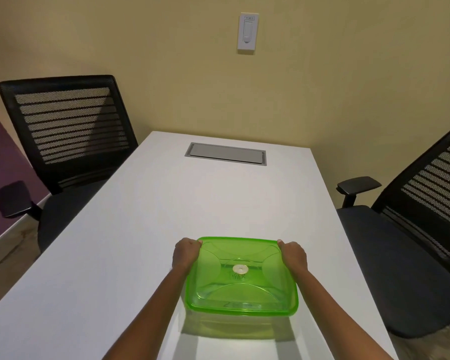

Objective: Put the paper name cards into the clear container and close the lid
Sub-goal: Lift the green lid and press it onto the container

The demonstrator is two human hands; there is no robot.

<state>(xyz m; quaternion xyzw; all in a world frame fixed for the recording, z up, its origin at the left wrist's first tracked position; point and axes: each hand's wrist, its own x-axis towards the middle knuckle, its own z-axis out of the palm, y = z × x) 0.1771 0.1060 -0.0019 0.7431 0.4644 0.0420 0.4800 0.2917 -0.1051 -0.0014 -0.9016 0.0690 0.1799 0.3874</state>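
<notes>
A clear container with a translucent green lid (240, 279) sits on the white table (140, 229) near its front edge. The lid lies flat on top of the container, with a small white disc at its centre. Faint handwriting on paper cards shows through the lid. My left hand (185, 254) grips the lid's far left corner, fingers curled over the rim. My right hand (294, 255) grips the far right corner the same way. No loose cards lie on the table.
A grey recessed cable hatch (226, 154) is set in the table's far end. Black mesh office chairs stand at the left (68, 126) and right (426, 203) sides. A white wall switch (247, 32) hangs on the yellow wall.
</notes>
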